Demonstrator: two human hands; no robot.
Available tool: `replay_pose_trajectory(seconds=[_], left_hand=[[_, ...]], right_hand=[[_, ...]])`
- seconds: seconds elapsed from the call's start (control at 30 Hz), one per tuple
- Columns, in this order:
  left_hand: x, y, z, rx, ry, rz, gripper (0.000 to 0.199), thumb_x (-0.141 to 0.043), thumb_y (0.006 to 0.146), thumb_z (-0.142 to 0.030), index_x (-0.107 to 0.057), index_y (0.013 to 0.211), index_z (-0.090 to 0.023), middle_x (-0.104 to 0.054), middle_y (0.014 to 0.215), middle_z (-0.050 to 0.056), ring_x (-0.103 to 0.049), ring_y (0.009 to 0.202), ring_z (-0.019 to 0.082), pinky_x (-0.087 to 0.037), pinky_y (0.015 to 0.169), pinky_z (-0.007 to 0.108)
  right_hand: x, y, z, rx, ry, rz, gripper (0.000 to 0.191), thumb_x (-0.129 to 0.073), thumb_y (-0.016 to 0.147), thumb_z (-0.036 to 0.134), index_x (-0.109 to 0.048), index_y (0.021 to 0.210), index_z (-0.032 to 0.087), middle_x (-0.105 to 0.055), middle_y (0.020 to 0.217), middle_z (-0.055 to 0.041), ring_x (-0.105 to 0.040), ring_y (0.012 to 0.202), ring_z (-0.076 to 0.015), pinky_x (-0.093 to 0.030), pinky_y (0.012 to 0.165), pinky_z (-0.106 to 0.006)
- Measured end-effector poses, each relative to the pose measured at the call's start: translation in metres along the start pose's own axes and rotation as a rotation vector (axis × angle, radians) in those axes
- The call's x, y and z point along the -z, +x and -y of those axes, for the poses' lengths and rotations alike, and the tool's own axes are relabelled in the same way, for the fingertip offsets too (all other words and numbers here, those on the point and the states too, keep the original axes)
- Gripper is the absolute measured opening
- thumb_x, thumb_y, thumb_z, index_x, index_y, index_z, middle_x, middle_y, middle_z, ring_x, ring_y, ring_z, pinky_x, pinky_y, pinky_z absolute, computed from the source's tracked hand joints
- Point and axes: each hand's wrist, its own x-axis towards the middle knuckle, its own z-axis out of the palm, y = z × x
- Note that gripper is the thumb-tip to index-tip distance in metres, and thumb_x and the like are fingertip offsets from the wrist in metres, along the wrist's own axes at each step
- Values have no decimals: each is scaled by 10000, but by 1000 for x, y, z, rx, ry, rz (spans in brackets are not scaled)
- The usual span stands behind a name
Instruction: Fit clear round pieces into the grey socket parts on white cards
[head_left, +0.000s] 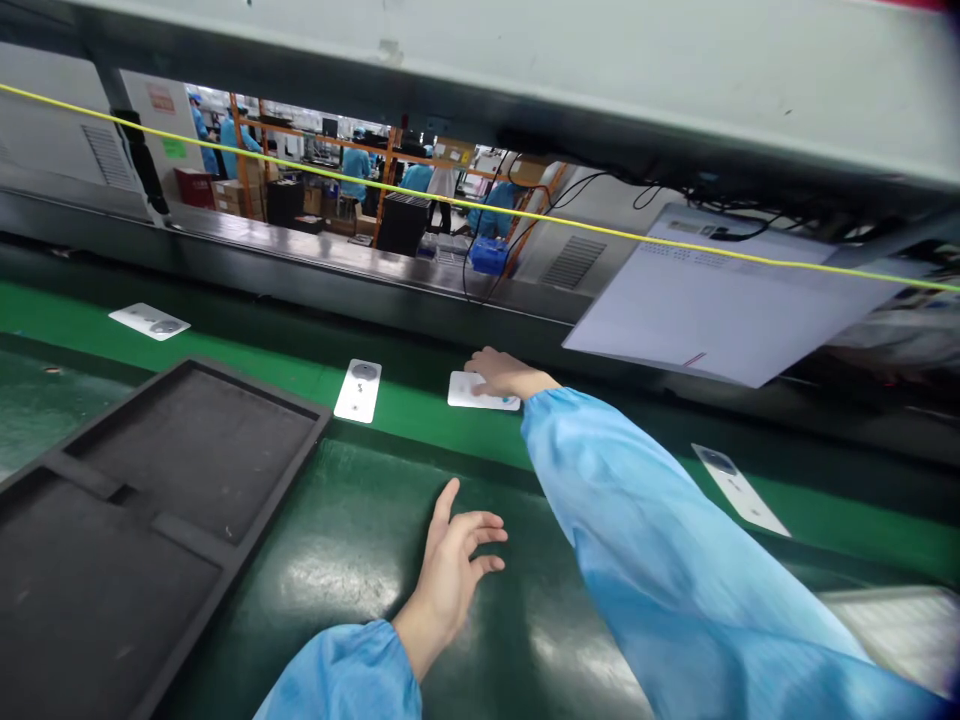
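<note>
My right hand (504,374) reaches across the green belt, over a flat white rectangular plate (463,390). The thumb lies over the plate's face and the fingers stretch past its far edge; whether they press on it I cannot tell. Closer to me, my left hand (444,575) hovers above the dark green bench with fingers apart and nothing in them. Left of the right hand lies a similar white plate (358,400) bearing a grey disc and small dark marks. Other such plates rest at the far left (150,321) and the right (739,488).
A black divided tray (247,440) fills the left of the bench. A pale tray (900,625) sits at lower right. Above the belt hang a white sheet (690,290), loose cables, and a yellow cord (450,191). People in blue work beyond the metal ledge (300,250).
</note>
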Motion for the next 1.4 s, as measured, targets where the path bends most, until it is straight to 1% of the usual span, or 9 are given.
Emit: replay_pose_trajectory(seconds=[0.13,0.27,0.4,0.53,0.67,0.8,0.97,1.1,1.4], left_hand=[[2,0,3,-182,156,-39,887,-759,802,-356,-284,1534,-199,-594,1139,122,-581,1051,230,-499,753,295],[4,-4,5,-456,439,-55,813,-826,807,-339,-391,1488,-242,-562,1260,126,-561,1134,214,-499,859,273],[3,-7,3,-387,541,81,458,-775,857,-454,-626,1163,-148,-691,960,109,-623,751,156,-467,637,238],[3,-4,-4,-334,437,15,552,-828,765,-553,-643,1028,-104,-715,893,148,-679,676,204,-411,470,217],[2,-7,-5,-276,316,-42,660,-893,693,-523,-598,1123,-119,-695,1140,192,-738,917,311,-577,611,278],[1,-17,3,-257,448,15,694,-838,740,-567,-566,1192,-117,-688,1157,199,-743,837,306,-498,505,246],[0,-31,-2,-137,809,241,536,-834,788,-455,-671,1169,-114,-718,1085,164,-705,916,274,-535,717,282],[0,-28,-12,-13,645,430,503,-740,873,-480,-642,1259,-171,-689,1179,141,-677,1006,266,-541,851,322],[-2,-31,5,28,758,100,484,-853,724,-527,-654,897,-121,-679,754,79,-603,607,161,-481,553,228]], right_hand=[[12,-46,0,11,144,-113,264,-434,1023,226,-643,1156,134,-700,1075,-131,-656,936,-235,-480,813,-294],[14,-124,26,209,412,-105,340,-442,1039,391,-661,1145,152,-720,983,-71,-653,809,-191,-486,722,-256],[3,-194,58,353,706,26,364,-532,1000,454,-711,1151,176,-727,902,-52,-639,728,-181,-466,642,-265],[-33,-232,64,87,1055,-193,539,-644,932,495,-600,1360,170,-729,894,-61,-667,761,-195,-546,708,-310],[-91,-249,69,-131,1588,-208,740,-856,730,532,-593,1302,144,-726,999,-121,-708,801,-222,-593,658,-320],[-126,-255,96,-204,1910,-294,553,-905,682,519,-682,1006,130,-713,872,-98,-702,786,-204,-596,650,-286],[-121,-262,101,-214,1934,-585,492,-794,780,620,-685,907,158,-685,795,-66,-634,663,-164,-549,551,-264],[-113,-273,99,-195,1800,-466,522,-743,802,672,-671,840,157,-656,681,-38,-608,547,-148,-527,497,-254],[-115,-285,134,-110,1702,-232,441,-680,896,599,-733,951,164,-707,734,-39,-642,608,-147,-551,561,-241]])
